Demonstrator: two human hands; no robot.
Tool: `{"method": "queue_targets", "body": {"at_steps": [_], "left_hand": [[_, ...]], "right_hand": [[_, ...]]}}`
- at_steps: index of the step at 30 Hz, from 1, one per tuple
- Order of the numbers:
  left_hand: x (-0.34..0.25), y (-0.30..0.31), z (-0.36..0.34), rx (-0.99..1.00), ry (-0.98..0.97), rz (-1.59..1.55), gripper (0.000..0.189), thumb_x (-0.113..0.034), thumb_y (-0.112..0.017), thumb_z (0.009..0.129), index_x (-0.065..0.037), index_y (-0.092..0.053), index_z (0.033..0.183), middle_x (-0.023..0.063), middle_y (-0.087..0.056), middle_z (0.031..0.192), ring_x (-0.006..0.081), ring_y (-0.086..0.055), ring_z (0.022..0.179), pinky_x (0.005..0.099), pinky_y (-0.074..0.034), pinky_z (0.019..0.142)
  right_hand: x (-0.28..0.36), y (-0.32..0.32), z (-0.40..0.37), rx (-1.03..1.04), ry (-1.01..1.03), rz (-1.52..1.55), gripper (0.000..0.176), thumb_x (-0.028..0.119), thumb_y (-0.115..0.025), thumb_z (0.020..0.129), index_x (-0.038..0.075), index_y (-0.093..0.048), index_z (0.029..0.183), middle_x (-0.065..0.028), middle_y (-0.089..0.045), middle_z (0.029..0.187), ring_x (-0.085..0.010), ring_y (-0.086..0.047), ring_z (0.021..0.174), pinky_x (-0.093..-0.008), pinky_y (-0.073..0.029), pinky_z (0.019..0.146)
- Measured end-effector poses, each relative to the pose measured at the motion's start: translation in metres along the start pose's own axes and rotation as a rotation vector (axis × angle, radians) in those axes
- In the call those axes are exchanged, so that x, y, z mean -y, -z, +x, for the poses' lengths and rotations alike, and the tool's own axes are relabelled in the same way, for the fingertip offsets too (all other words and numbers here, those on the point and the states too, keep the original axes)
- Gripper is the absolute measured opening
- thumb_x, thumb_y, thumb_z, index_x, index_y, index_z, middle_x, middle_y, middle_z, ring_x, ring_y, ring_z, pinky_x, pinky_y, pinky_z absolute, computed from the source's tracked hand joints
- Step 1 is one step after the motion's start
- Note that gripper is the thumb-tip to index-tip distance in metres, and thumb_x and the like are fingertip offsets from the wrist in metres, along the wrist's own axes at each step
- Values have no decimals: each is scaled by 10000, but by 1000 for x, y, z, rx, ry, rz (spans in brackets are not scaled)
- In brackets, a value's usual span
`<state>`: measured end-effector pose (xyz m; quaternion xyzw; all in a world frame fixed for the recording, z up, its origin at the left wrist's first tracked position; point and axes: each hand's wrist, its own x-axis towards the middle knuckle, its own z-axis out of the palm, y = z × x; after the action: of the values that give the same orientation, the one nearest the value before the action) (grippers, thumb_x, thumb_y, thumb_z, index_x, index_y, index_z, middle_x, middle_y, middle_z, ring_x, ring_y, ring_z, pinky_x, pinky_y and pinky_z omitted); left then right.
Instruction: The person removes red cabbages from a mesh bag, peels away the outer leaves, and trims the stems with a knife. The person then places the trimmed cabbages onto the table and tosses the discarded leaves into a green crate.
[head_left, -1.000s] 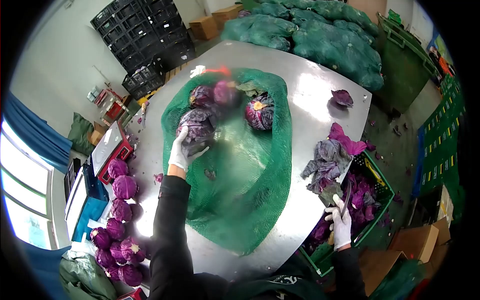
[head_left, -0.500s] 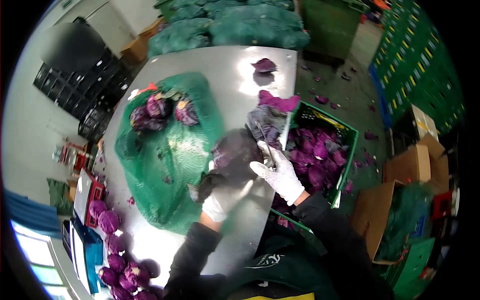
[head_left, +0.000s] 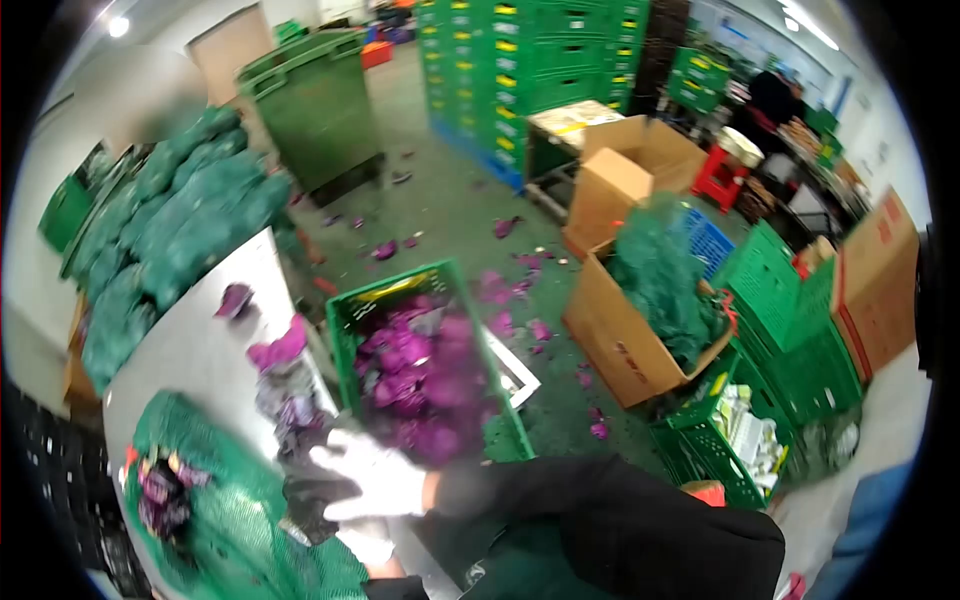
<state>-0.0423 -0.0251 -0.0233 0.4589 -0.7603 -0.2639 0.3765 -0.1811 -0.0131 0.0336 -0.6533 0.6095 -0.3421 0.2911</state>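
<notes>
My right hand [head_left: 372, 475], in a white glove, reaches left across a dark red cabbage [head_left: 318, 495] with its fingers spread apart. No knife shows at it now. Below it, my gloved left hand [head_left: 368, 542] is partly covered by the right one and sits against the cabbage; its fingers are mostly hidden. The cabbage is blurred and dark, with a pale edge at its lower left. Loose purple-grey leaves [head_left: 290, 395] lie just beyond, at the table's edge. A green net bag [head_left: 235, 515] with trimmed cabbages [head_left: 165, 495] in it spreads to the left.
A green crate [head_left: 340, 345] of purple leaves stands beside the metal table [head_left: 190, 330]. Leaf scraps litter the floor [head_left: 455, 215]. Ahead are a green bin [head_left: 315, 115] and stacked crates [head_left: 550, 60]; cardboard boxes [head_left: 625, 345] stand right. Another person [head_left: 775, 95] is far back.
My view has swung to the right, so the table sits further left. The right hand has moved over the cabbage with its fingers spread, and the knife seen at it earlier no longer shows.
</notes>
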Motion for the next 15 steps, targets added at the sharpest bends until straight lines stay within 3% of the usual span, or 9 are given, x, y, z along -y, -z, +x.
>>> {"method": "queue_targets", "body": {"at_steps": [2, 7, 9, 10, 13, 15], "left_hand": [[-5, 0, -3, 18, 4, 5, 489, -322, -646, 900, -47, -560, 1296, 102, -640, 1190, 258, -651, 1001, 372, -484, 957], [-20, -3, -11, 97, 6, -9, 505, -320, -638, 908, -38, -541, 1315, 115, -624, 1208, 266, -638, 1021, 378, -470, 980], [-24, -4, -13, 131, 6, -19, 511, -319, -635, 911, -34, -533, 1323, 120, -617, 1216, 269, -633, 1030, 380, -464, 989], [-25, -4, -15, 147, 6, -23, 514, -319, -633, 912, -32, -530, 1326, 122, -613, 1219, 270, -630, 1034, 381, -462, 993], [-28, -2, -19, 191, 1, -45, 524, -318, -629, 917, -27, -518, 1338, 130, -603, 1230, 275, -622, 1046, 385, -453, 1007], [-28, -3, -22, 219, 2, -56, 530, -317, -626, 920, -23, -510, 1346, 135, -597, 1238, 278, -617, 1055, 387, -447, 1016]], "right_hand": [[7, -3, -4, 4, -20, -30, 1045, 639, -659, 780, 80, -220, 1545, -331, -225, 1530, -546, -335, 1331, -504, -350, 1104], [16, 4, 2, -26, -8, -60, 1272, 513, -795, 646, 17, -50, 1551, -343, -153, 1552, -543, -293, 1360, -514, -388, 1067], [9, 1, 8, -25, -5, -51, 1286, 516, -797, 636, 19, -46, 1553, -322, -148, 1565, -537, -289, 1365, -504, -379, 1076], [2, 0, 11, -11, -6, -35, 1205, 509, -789, 691, 53, -93, 1562, -225, -122, 1607, -487, -240, 1406, -537, -342, 1094], [-21, -11, 20, -168, 83, -81, 1116, 448, -765, 677, -19, -194, 1515, -273, -305, 1486, -440, -381, 1264, -472, -433, 1007], [-38, -27, 26, -322, 140, -150, 1012, 395, -745, 677, -28, -284, 1473, -247, -399, 1375, -377, -430, 1164, -447, -474, 919]]}}
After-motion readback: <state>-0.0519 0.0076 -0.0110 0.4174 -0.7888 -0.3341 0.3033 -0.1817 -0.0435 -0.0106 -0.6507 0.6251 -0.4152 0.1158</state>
